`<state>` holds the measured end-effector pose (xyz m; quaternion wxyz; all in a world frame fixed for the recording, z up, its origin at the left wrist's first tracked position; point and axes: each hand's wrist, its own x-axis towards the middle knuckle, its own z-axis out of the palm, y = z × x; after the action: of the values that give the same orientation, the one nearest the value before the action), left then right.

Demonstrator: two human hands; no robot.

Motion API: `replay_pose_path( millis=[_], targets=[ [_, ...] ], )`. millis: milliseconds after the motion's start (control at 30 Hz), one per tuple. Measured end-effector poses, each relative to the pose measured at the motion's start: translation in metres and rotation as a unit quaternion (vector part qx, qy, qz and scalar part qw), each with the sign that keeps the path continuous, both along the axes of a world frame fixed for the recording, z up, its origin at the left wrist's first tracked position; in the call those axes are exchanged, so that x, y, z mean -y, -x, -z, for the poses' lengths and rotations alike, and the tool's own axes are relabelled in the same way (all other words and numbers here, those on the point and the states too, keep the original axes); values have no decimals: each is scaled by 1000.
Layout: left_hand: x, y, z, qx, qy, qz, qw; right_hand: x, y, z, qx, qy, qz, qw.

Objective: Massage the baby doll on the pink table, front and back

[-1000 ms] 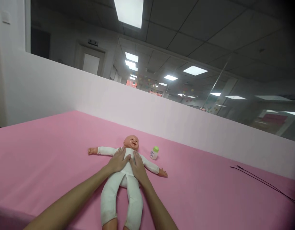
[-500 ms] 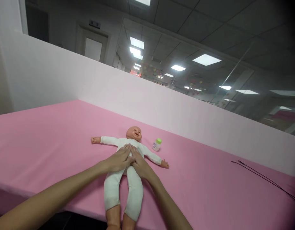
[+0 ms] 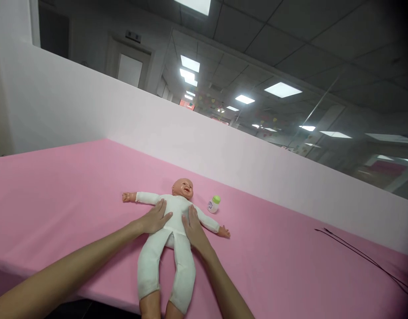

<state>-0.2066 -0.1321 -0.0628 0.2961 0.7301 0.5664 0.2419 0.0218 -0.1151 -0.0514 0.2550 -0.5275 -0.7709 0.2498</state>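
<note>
A baby doll (image 3: 175, 208) with a white cloth body lies on its back on the pink table cover (image 3: 74, 190), arms spread wide and feet toward me. My left hand (image 3: 155, 218) rests on the left side of its torso, fingers stretched and thumb apart. On the torso's right side lies my right hand (image 3: 193, 226), also with straight fingers and the thumb apart. Neither hand grips anything. Just right of the doll's head stands a small clear bottle (image 3: 213, 204) with a green cap.
Thin black cables (image 3: 359, 254) lie on the cover at the right. A low white wall (image 3: 190, 141) runs along the back of the table, with glass above it. The table's front edge shows at lower left.
My hands have moved apart, from touching at the middle of the doll's torso to its two sides. The view has shifted slightly.
</note>
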Motion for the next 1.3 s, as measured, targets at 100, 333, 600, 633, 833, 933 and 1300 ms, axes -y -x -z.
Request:
replay_pose_path(
  millis=[100,333,600,633,833,933,1300],
  targets=[
    [26,5,-9,-12,14,46,999,26,-8,-16,33,24,-63,997],
    [18,-42,-32,-31,-89,58,994,8,11,-31,22,-18,-148,989],
    [-33,-18,7,24,-64,-56,996,-22,13,5,-64,-40,19,997],
    [-29,-12,11,25,-60,-53,996,-19,10,7,-68,-31,28,997],
    [27,6,-5,0,-2,25,1000,25,-7,-7,-9,22,-34,999],
    [42,-6,-22,-11,-34,94,995,35,-4,-19,20,3,-110,994],
    [1,-11,-21,2,-28,-27,999,-14,-2,12,-69,-57,14,996]
  ],
)
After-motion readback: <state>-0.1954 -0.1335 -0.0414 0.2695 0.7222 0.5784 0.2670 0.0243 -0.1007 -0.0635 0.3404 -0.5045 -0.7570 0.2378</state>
